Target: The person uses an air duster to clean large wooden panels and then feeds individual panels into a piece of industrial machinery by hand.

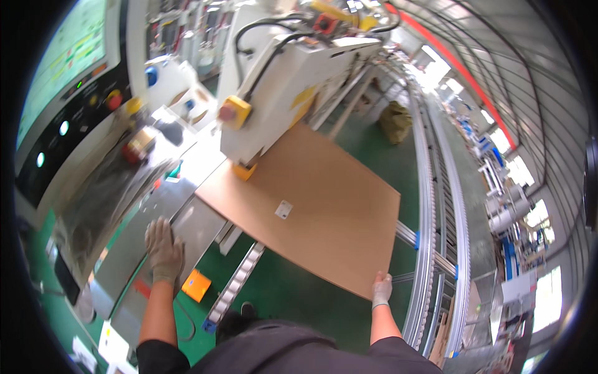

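Note:
A large brown board (330,212) with a small white label (283,209) on its face lies level in front of me, its far left part beneath the white machine (280,93). My right hand (382,288), in a pale glove, grips the board's near right corner, thumb on top and fingers hidden below. To the left, my gloved left hand (164,252) rests with fingers stretched out over the grey metal table (196,227), apart from the board. Nothing shows in that hand.
A roller conveyor (430,218) runs along the right side. Under the board's near edge, a short roller track (237,283) reaches toward me, beside an orange box (196,285) on the green floor. A control panel with a screen (68,62) stands far left; a sack (395,121) lies beyond the board.

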Available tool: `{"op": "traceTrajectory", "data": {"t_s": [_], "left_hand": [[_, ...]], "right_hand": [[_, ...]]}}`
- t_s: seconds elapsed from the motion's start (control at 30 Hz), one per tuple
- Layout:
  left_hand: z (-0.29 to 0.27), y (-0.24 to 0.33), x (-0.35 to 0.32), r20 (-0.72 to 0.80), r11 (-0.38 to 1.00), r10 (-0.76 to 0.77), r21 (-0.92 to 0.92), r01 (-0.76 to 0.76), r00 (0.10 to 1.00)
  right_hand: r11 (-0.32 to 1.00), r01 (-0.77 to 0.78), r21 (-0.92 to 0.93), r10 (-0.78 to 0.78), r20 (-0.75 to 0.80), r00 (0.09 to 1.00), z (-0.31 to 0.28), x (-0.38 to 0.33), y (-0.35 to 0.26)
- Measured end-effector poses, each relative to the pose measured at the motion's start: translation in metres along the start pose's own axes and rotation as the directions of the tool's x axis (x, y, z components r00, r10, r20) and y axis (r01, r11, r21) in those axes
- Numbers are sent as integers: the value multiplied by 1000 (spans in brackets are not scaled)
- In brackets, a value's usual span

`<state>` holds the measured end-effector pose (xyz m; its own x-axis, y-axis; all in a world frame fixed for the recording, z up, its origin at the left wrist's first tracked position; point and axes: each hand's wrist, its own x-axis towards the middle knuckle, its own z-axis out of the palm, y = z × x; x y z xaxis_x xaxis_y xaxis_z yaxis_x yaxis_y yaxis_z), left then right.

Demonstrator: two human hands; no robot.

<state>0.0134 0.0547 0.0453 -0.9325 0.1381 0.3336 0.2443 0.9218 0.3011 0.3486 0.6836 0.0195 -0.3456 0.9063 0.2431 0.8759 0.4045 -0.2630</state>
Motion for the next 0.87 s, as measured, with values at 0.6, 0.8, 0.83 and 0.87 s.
{"op": "traceTrajectory", "data": {"t_s": [0.6, 0.8, 0.83, 0.87], "left_hand": [[-12, -20, -5, 26, 994, -6, 107, 3, 1000], [-4, -29, -8, 45, 989, -36, 145, 30, 998], [0, -25, -6, 51, 988, -34, 153, 26, 998], [16, -11, -6, 78, 991, -22, 132, 12, 997]], "right_hand": [[814, -198, 547, 114, 184, 976, 40, -50, -79], [919, 320, 231, -295, 941, 167, 78, -238, 36], [874, 451, 178, -313, 918, 245, 87, -276, 74], [819, 458, 345, -563, 637, 526, 100, -311, 137]]}}
